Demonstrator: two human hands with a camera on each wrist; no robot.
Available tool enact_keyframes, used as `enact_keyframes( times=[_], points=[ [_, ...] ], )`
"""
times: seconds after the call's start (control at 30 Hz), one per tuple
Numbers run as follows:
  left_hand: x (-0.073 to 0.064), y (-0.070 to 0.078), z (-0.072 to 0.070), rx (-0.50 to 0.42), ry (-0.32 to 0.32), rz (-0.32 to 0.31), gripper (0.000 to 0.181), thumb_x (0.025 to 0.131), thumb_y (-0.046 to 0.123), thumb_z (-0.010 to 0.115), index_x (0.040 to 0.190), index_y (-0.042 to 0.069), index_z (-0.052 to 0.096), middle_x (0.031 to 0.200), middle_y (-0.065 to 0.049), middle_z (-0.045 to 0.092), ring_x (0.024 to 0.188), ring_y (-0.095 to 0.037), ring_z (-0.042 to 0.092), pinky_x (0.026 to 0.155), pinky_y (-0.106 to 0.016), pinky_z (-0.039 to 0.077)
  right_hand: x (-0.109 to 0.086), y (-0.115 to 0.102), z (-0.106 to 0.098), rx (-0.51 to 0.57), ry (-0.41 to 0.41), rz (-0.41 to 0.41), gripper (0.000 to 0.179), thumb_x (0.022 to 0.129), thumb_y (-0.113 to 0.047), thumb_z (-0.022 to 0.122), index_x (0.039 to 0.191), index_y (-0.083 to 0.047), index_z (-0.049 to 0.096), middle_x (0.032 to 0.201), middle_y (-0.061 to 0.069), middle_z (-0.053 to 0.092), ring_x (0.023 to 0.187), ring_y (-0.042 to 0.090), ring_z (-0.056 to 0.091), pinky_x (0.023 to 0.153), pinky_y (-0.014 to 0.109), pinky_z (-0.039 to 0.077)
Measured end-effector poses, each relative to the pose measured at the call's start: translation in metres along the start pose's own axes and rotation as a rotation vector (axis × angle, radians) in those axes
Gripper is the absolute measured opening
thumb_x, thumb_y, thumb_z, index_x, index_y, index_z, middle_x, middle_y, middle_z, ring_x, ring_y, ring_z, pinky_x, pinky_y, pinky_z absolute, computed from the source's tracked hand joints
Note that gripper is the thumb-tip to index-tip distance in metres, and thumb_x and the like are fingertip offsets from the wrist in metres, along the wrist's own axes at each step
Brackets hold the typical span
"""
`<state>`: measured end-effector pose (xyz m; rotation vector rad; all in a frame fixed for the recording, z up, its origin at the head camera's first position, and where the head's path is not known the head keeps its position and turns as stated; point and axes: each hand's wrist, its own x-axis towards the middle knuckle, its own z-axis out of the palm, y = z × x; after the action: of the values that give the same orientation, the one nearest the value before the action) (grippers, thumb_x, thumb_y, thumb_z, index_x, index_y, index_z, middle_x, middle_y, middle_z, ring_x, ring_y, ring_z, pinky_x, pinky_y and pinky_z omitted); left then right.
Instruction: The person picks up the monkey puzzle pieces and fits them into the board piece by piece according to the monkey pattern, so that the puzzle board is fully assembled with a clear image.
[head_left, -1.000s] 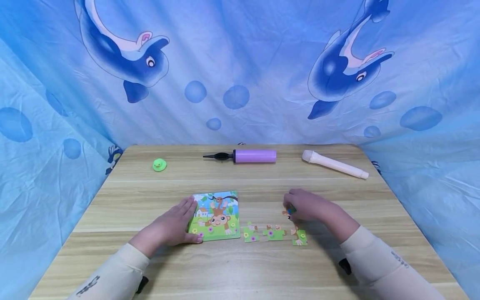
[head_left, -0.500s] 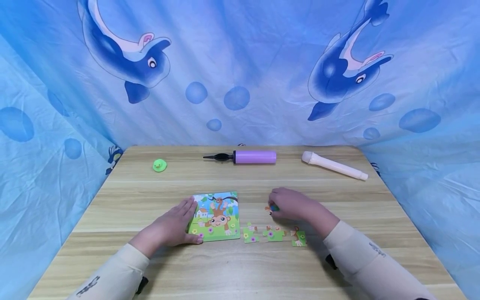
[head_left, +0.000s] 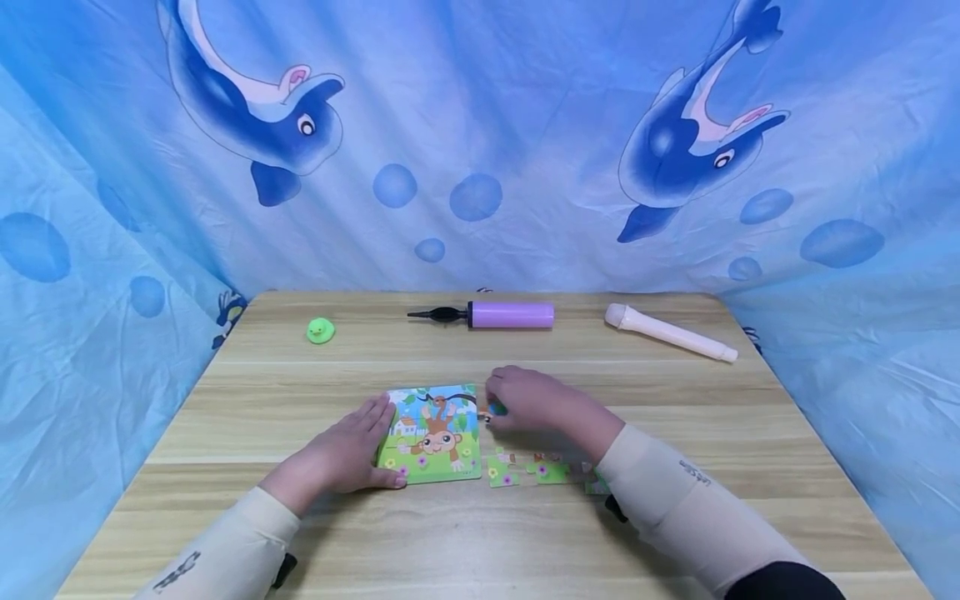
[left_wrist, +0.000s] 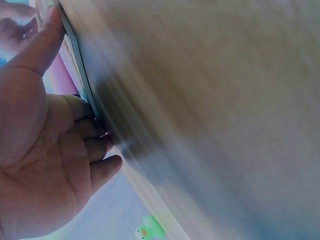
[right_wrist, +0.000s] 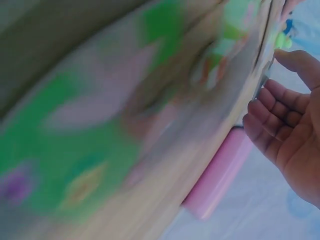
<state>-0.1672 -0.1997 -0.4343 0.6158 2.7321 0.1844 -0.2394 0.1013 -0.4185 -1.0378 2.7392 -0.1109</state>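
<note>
A square picture puzzle (head_left: 438,458) of a monkey lies on the wooden table. Along its left edge rests my left hand (head_left: 345,450), thumb at the near corner; in the left wrist view the fingertips (left_wrist: 107,142) meet the puzzle's thin edge. My right hand (head_left: 525,400) pinches a small puzzle piece (head_left: 483,416) right at the puzzle's right edge, and the fingers hide most of it. Below that hand lie loose puzzle pieces: one with flowers (head_left: 502,472), a middle one (head_left: 551,473), and a right one (head_left: 595,484) partly behind the sleeve.
Along the back of the table (head_left: 420,533) are a green toy duck (head_left: 320,331), a purple hand pump (head_left: 512,315) with a black nozzle, and a white toy microphone (head_left: 671,332). A blue dolphin-print cloth (head_left: 480,125) hangs behind and at both sides.
My right hand has moved left with the pinched puzzle piece, from above the loose pieces to the puzzle's right edge. My left hand has stayed in place.
</note>
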Motion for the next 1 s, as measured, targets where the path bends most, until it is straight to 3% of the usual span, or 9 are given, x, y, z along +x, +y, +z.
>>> enact_keyframes(
  times=[0.27, 0.47, 0.6, 0.8, 1.0],
  points=[
    [0.002, -0.002, 0.0, 0.014, 0.006, -0.002, 0.113, 0.08, 0.069, 0.064, 0.154, -0.003, 0.02, 0.164, -0.021, 0.01, 0.15, -0.04, 0.012, 0.121, -0.053, 0.022, 0.026, -0.036, 0.002, -0.102, 0.017, -0.129, 0.029, 0.09, -0.042, 0.064, 0.107, -0.018, 0.062, 0.102, -0.007, 0.057, 0.092, 0.009, 0.053, 0.086, 0.027, 0.052],
    [0.001, -0.001, -0.001, 0.022, 0.009, 0.011, 0.112, 0.081, 0.069, 0.064, 0.153, -0.006, 0.021, 0.163, -0.023, 0.012, 0.15, -0.041, 0.014, 0.12, -0.053, 0.022, 0.038, -0.05, 0.01, -0.149, -0.005, -0.127, 0.04, 0.092, -0.041, 0.064, 0.121, -0.014, 0.063, 0.11, -0.003, 0.059, 0.1, 0.011, 0.055, 0.092, 0.027, 0.052],
    [0.0, 0.0, -0.002, 0.016, 0.011, 0.015, 0.112, 0.081, 0.068, 0.064, 0.153, -0.007, 0.022, 0.162, -0.024, 0.013, 0.149, -0.042, 0.015, 0.12, -0.053, 0.023, 0.04, -0.056, 0.01, -0.146, -0.021, -0.103, 0.034, 0.092, -0.039, 0.067, 0.117, -0.017, 0.066, 0.108, -0.005, 0.06, 0.102, 0.01, 0.057, 0.093, 0.026, 0.051],
    [0.0, 0.0, -0.002, 0.015, 0.013, 0.02, 0.112, 0.081, 0.068, 0.065, 0.153, -0.007, 0.022, 0.162, -0.024, 0.014, 0.149, -0.042, 0.015, 0.12, -0.053, 0.023, 0.04, -0.064, 0.008, -0.208, -0.036, -0.13, 0.021, 0.092, -0.036, 0.068, 0.105, -0.019, 0.069, 0.103, -0.007, 0.062, 0.095, 0.01, 0.057, 0.087, 0.026, 0.052],
    [-0.001, 0.0, -0.002, 0.011, 0.011, 0.016, 0.112, 0.081, 0.068, 0.065, 0.153, -0.006, 0.022, 0.162, -0.024, 0.014, 0.149, -0.041, 0.015, 0.12, -0.053, 0.023, 0.039, -0.069, 0.011, -0.271, -0.043, -0.141, 0.021, 0.094, -0.034, 0.067, 0.109, -0.022, 0.072, 0.118, -0.005, 0.064, 0.104, 0.012, 0.059, 0.089, 0.026, 0.053]
  ],
)
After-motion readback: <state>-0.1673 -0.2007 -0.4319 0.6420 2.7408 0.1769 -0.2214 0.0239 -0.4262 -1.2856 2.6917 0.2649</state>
